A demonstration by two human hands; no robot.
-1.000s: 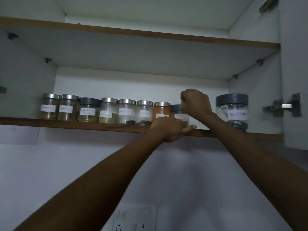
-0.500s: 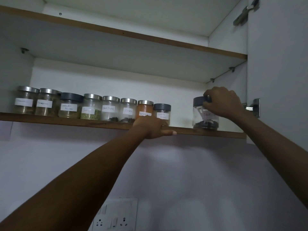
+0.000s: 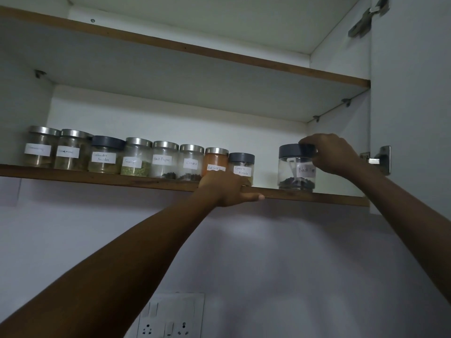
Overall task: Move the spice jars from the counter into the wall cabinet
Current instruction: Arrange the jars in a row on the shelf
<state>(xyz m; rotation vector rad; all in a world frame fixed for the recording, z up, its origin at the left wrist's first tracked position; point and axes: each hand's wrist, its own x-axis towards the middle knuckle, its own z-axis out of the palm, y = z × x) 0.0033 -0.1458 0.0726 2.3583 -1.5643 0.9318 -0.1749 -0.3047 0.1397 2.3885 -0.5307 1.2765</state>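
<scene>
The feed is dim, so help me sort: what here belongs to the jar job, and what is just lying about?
Job: row of eight jars, big jar gripped by right hand, shelf gripped by left hand.
Lying about: sockets, hinge, upper shelf.

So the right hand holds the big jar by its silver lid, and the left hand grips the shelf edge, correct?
Not quite. The head view shows the right hand holding the big jar by a dark grey lid, not a silver one. The left hand does grip the shelf edge.
</scene>
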